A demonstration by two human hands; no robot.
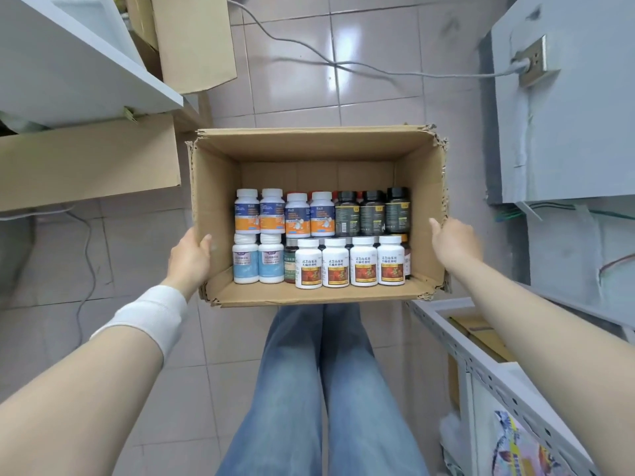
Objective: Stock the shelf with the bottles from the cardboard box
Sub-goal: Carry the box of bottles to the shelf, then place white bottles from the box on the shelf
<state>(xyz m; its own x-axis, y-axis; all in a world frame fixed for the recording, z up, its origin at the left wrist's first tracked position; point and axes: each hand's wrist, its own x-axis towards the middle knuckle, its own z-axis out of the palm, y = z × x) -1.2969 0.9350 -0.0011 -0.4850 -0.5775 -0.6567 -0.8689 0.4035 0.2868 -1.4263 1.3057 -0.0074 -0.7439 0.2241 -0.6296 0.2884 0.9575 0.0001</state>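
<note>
We carry the cardboard box (309,146) of bottles (336,266), left hand (189,259) and right hand (453,242) each clamped on a side wall, and next we likely need to set it down by the shelf (443,324).

Brown cardboard box (316,146), white bottles (335,262), black bottles (372,214), blue jeans (292,389)

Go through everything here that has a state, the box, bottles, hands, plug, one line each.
cardboard box: open-topped, rim torn, carried in both hands.
bottles: capped, packed in rows inside the box.
left hand: grips the box's left wall, thumb inside.
right hand: holds the right wall, thumb at rim, fingers hidden.
plug: seated in the socket.
</note>
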